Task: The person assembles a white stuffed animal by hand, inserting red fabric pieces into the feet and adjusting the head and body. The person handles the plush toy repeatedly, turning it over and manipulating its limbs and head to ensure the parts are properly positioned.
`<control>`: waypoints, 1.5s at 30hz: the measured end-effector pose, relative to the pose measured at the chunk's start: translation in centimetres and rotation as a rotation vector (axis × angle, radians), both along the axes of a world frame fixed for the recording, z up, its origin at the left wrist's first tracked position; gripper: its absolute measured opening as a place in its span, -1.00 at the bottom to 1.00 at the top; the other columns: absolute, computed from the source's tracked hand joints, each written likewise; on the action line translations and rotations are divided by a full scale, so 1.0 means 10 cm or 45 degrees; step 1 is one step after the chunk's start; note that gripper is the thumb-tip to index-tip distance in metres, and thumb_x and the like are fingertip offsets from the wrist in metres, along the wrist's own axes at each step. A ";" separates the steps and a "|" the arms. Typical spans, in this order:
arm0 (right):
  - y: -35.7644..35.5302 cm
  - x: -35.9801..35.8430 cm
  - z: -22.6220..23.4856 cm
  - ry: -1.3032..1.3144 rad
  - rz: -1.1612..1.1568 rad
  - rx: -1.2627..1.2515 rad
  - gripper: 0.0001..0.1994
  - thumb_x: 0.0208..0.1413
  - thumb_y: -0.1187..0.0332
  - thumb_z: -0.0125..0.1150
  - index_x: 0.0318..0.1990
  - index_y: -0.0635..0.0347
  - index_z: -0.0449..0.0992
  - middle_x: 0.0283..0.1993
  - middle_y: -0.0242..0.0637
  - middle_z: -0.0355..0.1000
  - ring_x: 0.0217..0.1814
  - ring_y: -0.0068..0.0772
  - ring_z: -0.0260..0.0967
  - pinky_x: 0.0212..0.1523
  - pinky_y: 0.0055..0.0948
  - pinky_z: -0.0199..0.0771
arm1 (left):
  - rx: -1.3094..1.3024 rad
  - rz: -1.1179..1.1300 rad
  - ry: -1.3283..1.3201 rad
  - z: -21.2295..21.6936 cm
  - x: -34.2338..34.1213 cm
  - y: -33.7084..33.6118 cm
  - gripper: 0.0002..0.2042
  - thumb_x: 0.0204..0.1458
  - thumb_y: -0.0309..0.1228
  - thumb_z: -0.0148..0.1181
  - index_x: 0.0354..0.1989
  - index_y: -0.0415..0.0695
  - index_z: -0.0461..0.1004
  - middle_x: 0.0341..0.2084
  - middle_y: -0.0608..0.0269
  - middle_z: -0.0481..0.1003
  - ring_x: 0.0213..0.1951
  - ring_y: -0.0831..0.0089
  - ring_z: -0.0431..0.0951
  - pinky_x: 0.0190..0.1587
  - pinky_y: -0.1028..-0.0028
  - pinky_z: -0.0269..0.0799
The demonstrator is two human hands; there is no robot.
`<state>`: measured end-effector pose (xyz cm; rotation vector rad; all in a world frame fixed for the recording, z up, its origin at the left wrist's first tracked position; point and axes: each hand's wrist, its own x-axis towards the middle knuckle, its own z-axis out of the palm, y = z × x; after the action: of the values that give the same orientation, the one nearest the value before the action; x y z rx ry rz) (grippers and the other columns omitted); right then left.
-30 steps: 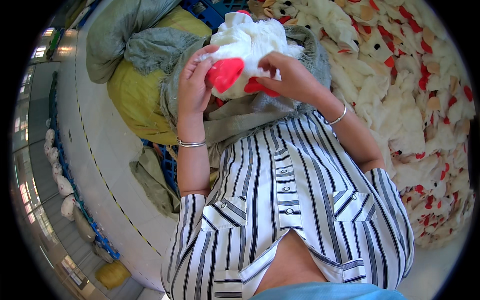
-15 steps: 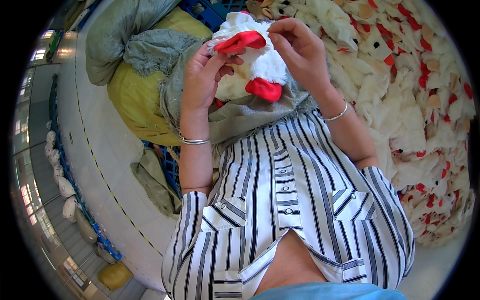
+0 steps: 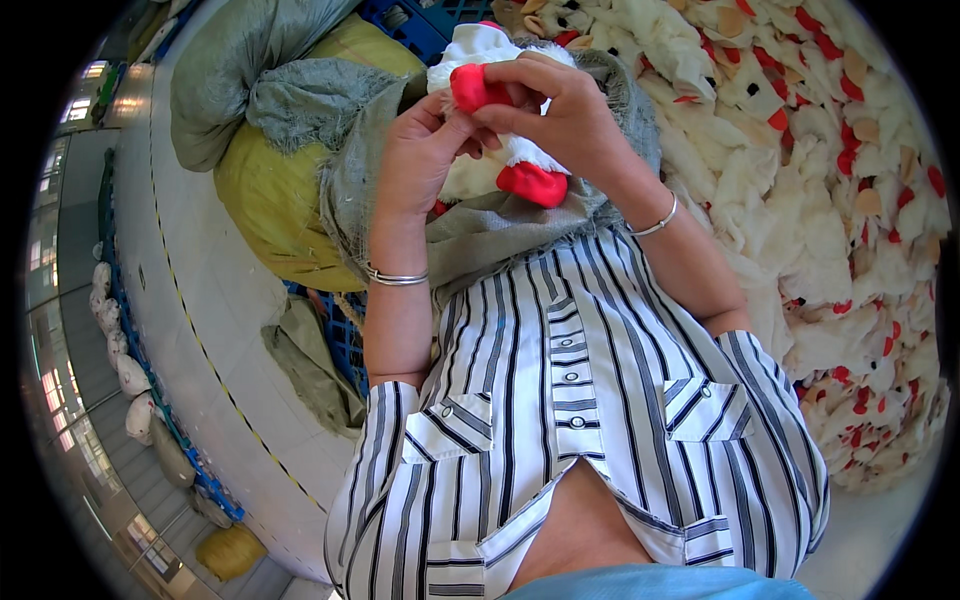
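Note:
A white plush toy [image 3: 487,50] with red parts is held up in front of my striped shirt. My left hand [image 3: 422,158] grips it from the left, fingers pinching near a red piece. From above and the right, my right hand [image 3: 555,105] closes over the same toy, fingers on the upper red part [image 3: 470,88]. A second red part [image 3: 533,184] hangs below my right palm. Each wrist carries a thin metal bangle.
A large heap of white plush pieces with red and tan patches [image 3: 840,220] fills the right side. Grey sacks [image 3: 250,70] and a yellow sack [image 3: 270,200] lie at the upper left over a blue crate [image 3: 345,340]. A pale floor [image 3: 190,330] runs down the left.
The toy has been turned in my hands. My right hand moved over its top and both hands now pinch the upper red part close together.

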<state>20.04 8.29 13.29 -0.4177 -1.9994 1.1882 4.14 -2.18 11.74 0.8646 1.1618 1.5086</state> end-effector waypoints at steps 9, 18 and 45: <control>0.30 0.17 0.09 -0.291 0.241 -0.299 -0.81 0.01 0.44 0.40 -0.29 0.27 0.50 -0.50 -0.60 0.29 -0.47 -0.79 0.13 -0.47 -0.67 0.17 | -0.044 0.076 0.186 -0.04 -0.09 -0.06 -0.82 0.21 -0.36 0.15 -0.17 -0.19 0.58 -0.46 0.28 0.60 -0.49 0.65 0.52 -0.42 0.63 0.37; 0.60 0.35 -0.03 0.115 0.059 -0.315 -0.81 0.18 0.42 0.26 -0.40 0.16 0.35 -0.37 -0.54 0.31 -0.35 -0.74 0.19 -0.30 -0.66 0.27 | -0.093 0.350 0.226 -0.05 -0.18 -0.06 -0.79 0.22 -0.32 0.15 -0.14 -0.20 0.57 -0.52 0.42 0.52 -0.54 0.72 0.40 -0.46 0.67 0.30; -0.10 0.09 -0.15 -0.037 -0.050 -0.306 -0.72 0.12 0.26 0.32 -0.33 0.34 0.45 -0.48 -0.41 0.43 -0.47 -0.70 0.26 -0.47 -0.60 0.29 | 0.092 0.273 0.463 0.15 0.24 0.08 -0.91 0.15 -0.46 0.22 -0.26 -0.23 0.52 -0.51 0.42 0.52 -0.49 0.72 0.46 -0.43 0.67 0.38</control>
<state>20.93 7.32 11.75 -0.5948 -1.8696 1.4106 6.53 -1.38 13.20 1.1258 1.5104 1.6157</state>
